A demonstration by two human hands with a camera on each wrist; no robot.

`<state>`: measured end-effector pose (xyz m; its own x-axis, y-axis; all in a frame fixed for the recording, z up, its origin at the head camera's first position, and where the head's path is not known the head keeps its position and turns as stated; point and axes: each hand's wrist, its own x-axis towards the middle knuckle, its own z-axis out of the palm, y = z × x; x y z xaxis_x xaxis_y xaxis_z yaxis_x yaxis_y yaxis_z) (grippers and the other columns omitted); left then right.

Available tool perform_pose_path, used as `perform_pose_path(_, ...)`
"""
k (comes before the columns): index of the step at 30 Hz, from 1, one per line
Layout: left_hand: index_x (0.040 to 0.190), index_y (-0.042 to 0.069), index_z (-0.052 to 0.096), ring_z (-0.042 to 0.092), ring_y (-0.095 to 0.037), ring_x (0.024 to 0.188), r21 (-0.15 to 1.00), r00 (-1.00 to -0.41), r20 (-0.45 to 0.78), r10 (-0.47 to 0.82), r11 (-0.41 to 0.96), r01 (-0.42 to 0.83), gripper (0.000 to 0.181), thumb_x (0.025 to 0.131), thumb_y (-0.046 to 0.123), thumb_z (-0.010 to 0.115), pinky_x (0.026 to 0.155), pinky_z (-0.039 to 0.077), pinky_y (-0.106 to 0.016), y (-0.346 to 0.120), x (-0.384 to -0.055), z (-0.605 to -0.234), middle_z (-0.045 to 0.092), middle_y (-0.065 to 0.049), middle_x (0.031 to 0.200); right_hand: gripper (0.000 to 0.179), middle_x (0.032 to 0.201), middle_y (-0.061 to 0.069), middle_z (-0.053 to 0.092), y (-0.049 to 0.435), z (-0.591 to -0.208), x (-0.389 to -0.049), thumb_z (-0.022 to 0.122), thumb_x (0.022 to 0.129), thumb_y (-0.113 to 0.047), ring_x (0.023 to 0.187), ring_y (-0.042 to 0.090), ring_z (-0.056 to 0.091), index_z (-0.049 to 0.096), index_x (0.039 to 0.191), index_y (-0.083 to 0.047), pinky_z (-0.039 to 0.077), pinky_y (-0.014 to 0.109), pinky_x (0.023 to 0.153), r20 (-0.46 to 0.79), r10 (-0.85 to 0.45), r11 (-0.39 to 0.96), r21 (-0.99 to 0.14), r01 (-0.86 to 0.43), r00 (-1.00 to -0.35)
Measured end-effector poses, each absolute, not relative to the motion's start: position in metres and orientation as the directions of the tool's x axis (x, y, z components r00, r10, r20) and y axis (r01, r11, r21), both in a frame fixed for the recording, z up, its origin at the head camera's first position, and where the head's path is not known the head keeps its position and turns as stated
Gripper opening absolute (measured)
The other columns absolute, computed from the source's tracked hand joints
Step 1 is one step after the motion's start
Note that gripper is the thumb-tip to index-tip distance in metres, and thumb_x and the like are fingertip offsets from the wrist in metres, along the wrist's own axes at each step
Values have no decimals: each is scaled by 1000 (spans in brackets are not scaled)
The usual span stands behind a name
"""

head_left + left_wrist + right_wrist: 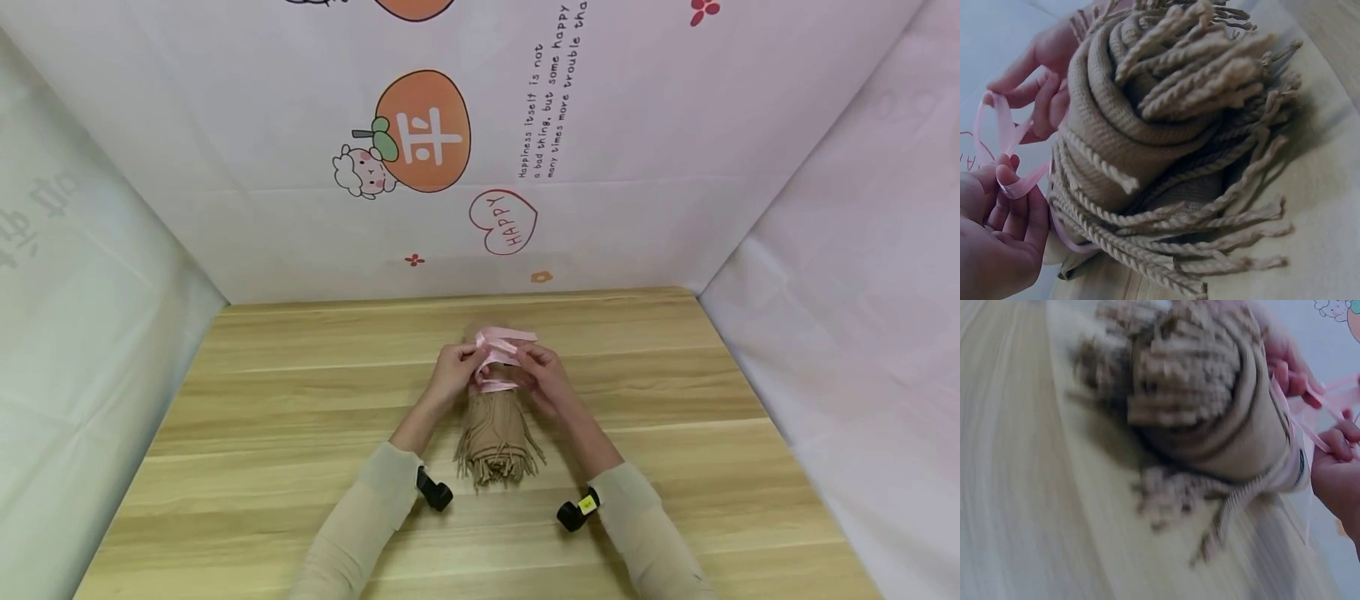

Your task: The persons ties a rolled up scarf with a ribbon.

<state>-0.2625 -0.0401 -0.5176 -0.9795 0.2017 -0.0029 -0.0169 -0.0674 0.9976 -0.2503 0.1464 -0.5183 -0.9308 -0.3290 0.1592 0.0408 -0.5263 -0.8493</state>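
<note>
A tan scarf (495,429), rolled up with twisted fringe at its near end, lies on the wooden table. Pink ribbon (498,386) wraps the roll, and more of it loops up between the two hands. On the roll's left side, my left hand (453,367) pinches the ribbon between thumb and fingers. My right hand (547,375) pinches another stretch of it from the right. In the left wrist view the ribbon (1019,187) passes over the left fingertips. Part of the far end of the scarf is hidden behind the hands and ribbon.
The wooden table (300,433) runs up to a printed white cloth backdrop (615,225), with white cloth on both sides as well. A black wrist camera (435,492) sits on the left wrist and another black camera (573,514) on the right.
</note>
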Motion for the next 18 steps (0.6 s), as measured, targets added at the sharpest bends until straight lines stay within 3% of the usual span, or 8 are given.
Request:
perform_pose_path(3, 72, 2, 64, 53, -4, 49, 995, -977, 16, 211, -95, -4, 33, 100, 19, 61, 46, 44, -18, -42, -262, -517, 59, 6, 58, 17, 113, 1, 55, 155, -520, -251, 59, 97, -2, 81, 2, 53, 72, 87, -8, 45, 12, 63, 223, -402, -368, -927, -66, -888)
perform_pose_path(8, 81, -12, 62, 53, -5, 50, 997, -979, -17, 203, -74, -33, 35, 101, 16, 59, 49, 43, -19, -41, -262, -514, 59, 6, 57, 15, 115, 20, 49, 162, -518, -253, 60, 94, 2, 108, 11, 48, 64, 92, 16, 47, 15, 81, 253, -459, -36, -963, -267, -852)
perform_pose_path(12, 80, -12, 60, 53, -5, 51, 997, -980, -31, 196, -66, -44, 34, 101, 15, 59, 51, 45, -19, -41, -262, -512, 59, 5, 58, 17, 117, 27, 55, 163, -515, -251, 61, 96, -1, 106, 11, 52, 69, 98, 14, 49, 17, 81, 172, -453, 145, -954, -263, -875)
perform_pose_path(18, 74, -2, 64, 56, -6, 54, 999, -980, -18, 198, -38, -26, 30, 100, 14, 60, 55, 47, -25, -44, -260, -510, 61, 4, 59, 14, 100, 16, 67, 157, -514, -249, 66, 93, -1, 80, 5, 61, 66, 103, 9, 52, 20, 67, 121, -386, 197, -958, -210, -915)
